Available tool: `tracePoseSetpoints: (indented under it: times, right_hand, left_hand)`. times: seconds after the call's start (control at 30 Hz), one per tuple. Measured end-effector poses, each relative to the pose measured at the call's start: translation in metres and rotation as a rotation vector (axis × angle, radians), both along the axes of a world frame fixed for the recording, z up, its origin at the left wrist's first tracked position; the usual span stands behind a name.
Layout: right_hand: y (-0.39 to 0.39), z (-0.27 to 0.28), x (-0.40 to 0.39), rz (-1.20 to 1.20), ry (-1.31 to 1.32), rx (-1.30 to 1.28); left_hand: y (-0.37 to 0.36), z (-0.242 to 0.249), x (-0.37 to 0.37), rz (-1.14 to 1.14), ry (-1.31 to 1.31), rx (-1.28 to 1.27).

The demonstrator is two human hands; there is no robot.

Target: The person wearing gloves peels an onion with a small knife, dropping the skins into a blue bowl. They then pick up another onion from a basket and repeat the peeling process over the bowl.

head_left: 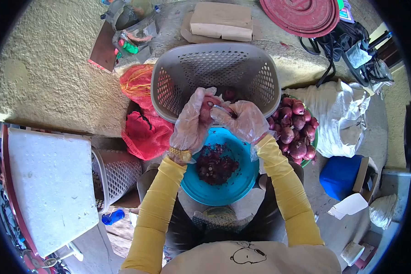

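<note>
My left hand (190, 120), in a clear plastic glove, is closed round a red onion (208, 104) above the near rim of the grey perforated basket (276, 77). Against the onion, my right hand (246, 121), gloved too, pinches what looks like a small knife (218, 108); only a thin pale-blue edge of it shows, and its handle is hidden in the fingers. Below both hands stands a turquoise basin (249, 176) with dark red onion skins (214, 166) in it. Inside the basket, a red onion (229, 94) shows partly behind my hands.
Several red onions (287, 134) fill a green-rimmed container at the right, beside a white sack (335, 118). Red mesh bags (146, 130) lie at the left, near a white foam lid (52, 182) and another basket (123, 176). A blue container (340, 177) stands at the right.
</note>
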State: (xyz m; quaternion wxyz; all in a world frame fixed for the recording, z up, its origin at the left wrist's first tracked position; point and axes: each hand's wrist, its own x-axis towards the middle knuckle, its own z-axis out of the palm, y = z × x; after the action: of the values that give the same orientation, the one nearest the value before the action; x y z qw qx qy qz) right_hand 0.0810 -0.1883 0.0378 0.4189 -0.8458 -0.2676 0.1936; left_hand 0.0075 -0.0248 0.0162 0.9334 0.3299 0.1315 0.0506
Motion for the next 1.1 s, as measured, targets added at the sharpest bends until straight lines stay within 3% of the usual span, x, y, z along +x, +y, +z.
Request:
tracePoseSetpoints:
  times: [0.2,0.27,0.4,0.47,0.57,0.77,1.1]
  right_hand:
    - [-0.005,-0.006,-0.003,0.107,-0.145,0.060]
    - [-0.007,-0.009,-0.006,0.190,-0.532,0.038]
    - [-0.011,-0.005,-0.006,0.308,-0.579,0.037]
    - [-0.008,0.003,-0.008,0.109,-0.287,0.042]
    - [-0.005,0.003,-0.005,-0.026,-0.065,-0.001]
    - [-0.001,0.001,-0.006,-0.033,0.010,0.109]
    - [-0.001,0.001,-0.004,-0.010,0.026,0.008]
  left_hand:
    - [0.004,-0.011,-0.003,-0.086,-0.057,-0.006]
    - [-0.001,0.000,-0.003,0.004,0.116,-0.079]
    - [0.006,0.000,-0.002,0.050,0.105,-0.030]
    - [0.010,-0.008,0.000,0.042,0.035,-0.153]
    - [0.006,-0.016,0.000,0.043,-0.087,-0.105]
    - [-0.002,-0.006,-0.001,0.037,-0.080,-0.100]
    - [-0.002,-0.010,0.001,0.067,-0.062,-0.144]
